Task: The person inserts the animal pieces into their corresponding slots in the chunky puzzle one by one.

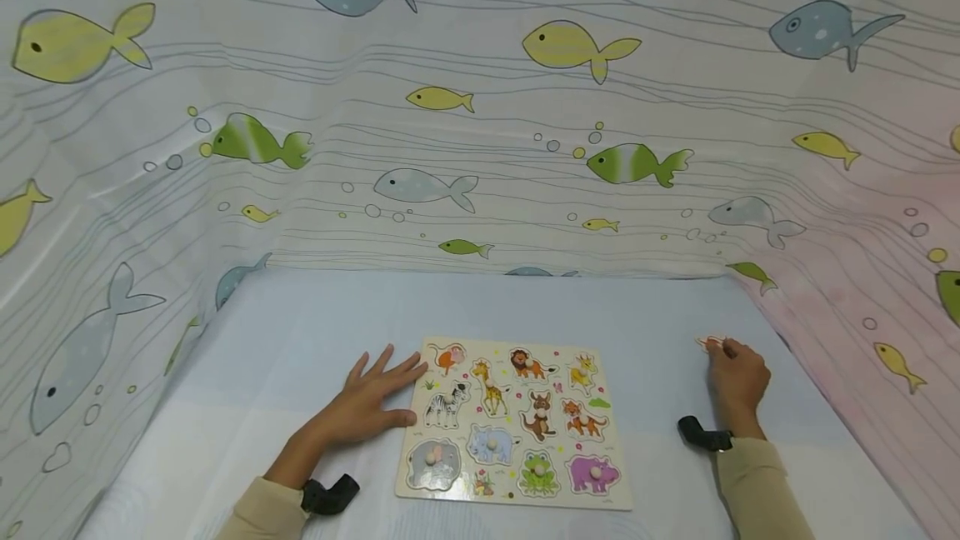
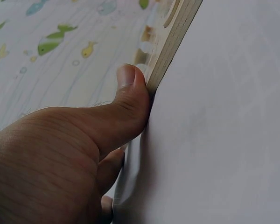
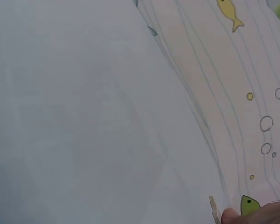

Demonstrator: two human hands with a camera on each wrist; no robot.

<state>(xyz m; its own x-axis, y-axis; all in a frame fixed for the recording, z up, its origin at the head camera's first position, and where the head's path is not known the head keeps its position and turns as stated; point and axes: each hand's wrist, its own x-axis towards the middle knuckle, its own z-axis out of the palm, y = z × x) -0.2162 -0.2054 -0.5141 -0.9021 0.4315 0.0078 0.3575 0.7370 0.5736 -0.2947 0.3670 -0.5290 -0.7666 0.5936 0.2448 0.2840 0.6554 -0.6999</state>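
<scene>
A wooden animal puzzle board [image 1: 517,427] lies on the table in front of me. My left hand [image 1: 378,398] is at its left side with fingers spread, the fingertips right at the edge. Seen from the left wrist, the thumb [image 2: 133,88] is extended against the board's wooden side [image 2: 172,46]. Off to the right of the board, my right hand [image 1: 738,377] pinches a small puzzle piece [image 1: 708,342] with orange-red colouring and a pale rim; the hand covers most of it. Only the piece's thin edge [image 3: 213,207] shows in the right wrist view, beside a fingertip [image 3: 231,215].
Animal pictures fill the board, among them a zebra [image 1: 447,407], a frog [image 1: 538,486] and a purple hippo [image 1: 603,475]. Round knobs stand on several of them. Fish-patterned fabric [image 1: 510,132] walls the table [image 1: 337,298] at the back and both sides.
</scene>
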